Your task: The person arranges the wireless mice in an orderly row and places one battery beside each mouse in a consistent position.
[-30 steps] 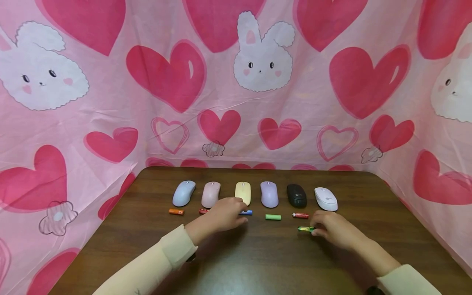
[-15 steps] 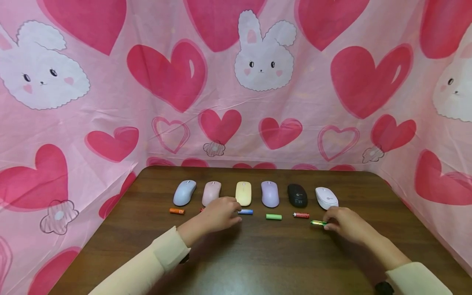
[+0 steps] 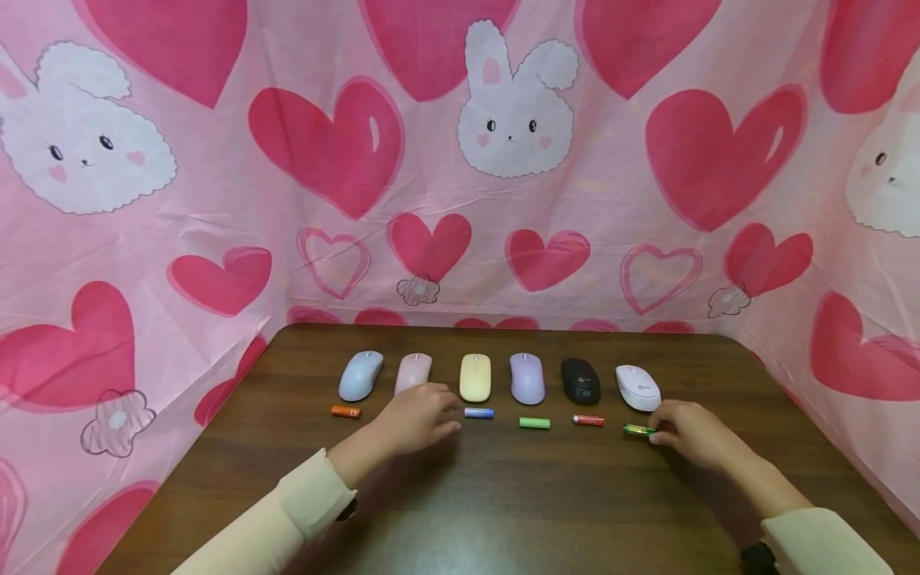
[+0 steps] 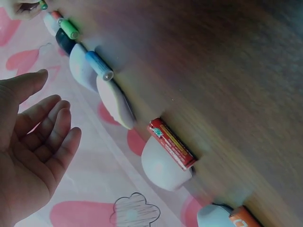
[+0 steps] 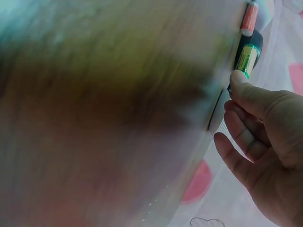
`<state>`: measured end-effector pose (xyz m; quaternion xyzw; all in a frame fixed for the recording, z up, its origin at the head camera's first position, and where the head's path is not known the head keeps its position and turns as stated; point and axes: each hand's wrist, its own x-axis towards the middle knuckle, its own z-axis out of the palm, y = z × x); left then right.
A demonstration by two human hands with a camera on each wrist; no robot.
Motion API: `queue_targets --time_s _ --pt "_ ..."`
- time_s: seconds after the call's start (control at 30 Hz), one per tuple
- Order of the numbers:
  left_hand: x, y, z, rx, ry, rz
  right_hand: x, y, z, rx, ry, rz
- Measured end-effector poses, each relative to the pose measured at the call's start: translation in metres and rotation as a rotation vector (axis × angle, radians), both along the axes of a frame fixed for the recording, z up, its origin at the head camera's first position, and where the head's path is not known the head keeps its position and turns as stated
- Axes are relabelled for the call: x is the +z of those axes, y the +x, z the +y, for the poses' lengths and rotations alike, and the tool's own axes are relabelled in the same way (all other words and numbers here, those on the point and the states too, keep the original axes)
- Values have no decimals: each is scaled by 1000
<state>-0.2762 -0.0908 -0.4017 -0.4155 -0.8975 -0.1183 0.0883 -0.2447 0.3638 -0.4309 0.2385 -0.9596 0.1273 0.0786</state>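
Note:
My right hand [image 3: 693,434] pinches a green and gold battery [image 3: 637,430] by its right end, just in front of the white mouse [image 3: 638,388]. In the right wrist view the battery [image 5: 246,60] sticks out past the thumb. My left hand [image 3: 413,419] hovers with relaxed fingers in front of the pink mouse [image 3: 414,371], holding nothing. From the head it hides a red battery, which shows in the left wrist view as a red battery [image 4: 171,144]. A blue battery [image 3: 478,413] lies just right of the left fingertips, in front of the yellow mouse [image 3: 475,378].
Along the back of the brown table [image 3: 546,511] stand a light blue mouse [image 3: 361,375], a purple mouse [image 3: 528,378] and a black mouse [image 3: 580,381]. In front of them lie an orange battery [image 3: 346,411], a green battery [image 3: 534,423] and a red-and-white battery [image 3: 588,420].
My right hand has carried the green and gold battery to the right, toward the white mouse. My left hand has drawn back leftward from the blue battery, which now shows fully.

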Motion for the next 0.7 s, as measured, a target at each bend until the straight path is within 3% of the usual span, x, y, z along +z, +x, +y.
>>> queue_targets --time_s 0.7 --pt "4 4 -15 94 20 -9 -5 -7 12 -64 -1 -23"
